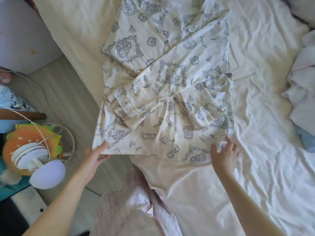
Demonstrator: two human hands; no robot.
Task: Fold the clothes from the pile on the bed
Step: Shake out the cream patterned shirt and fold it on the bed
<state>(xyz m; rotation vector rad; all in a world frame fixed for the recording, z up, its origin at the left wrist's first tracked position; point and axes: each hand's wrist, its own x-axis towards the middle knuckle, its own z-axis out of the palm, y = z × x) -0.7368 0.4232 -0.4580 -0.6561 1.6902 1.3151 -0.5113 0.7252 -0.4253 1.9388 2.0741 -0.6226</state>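
Observation:
A cream pyjama top (163,82) with a grey cartoon print lies flat on the bed, both sleeves folded across its front, buttons facing up. My left hand (97,155) pinches the hem's near left corner between thumb and fingers. My right hand (225,154) rests at the near right corner of the hem, fingers spread and slightly blurred; whether it grips the cloth is unclear. A pile of pale clothes (301,92) sits at the bed's right edge.
White rumpled bedsheet (265,116) spreads to the right. The mattress's left edge (68,103) runs beside the top. Left of it stand a burger-shaped cushion (25,147), a white cable and a round lilac pad (48,174). Pink clothing (129,212) covers my lap.

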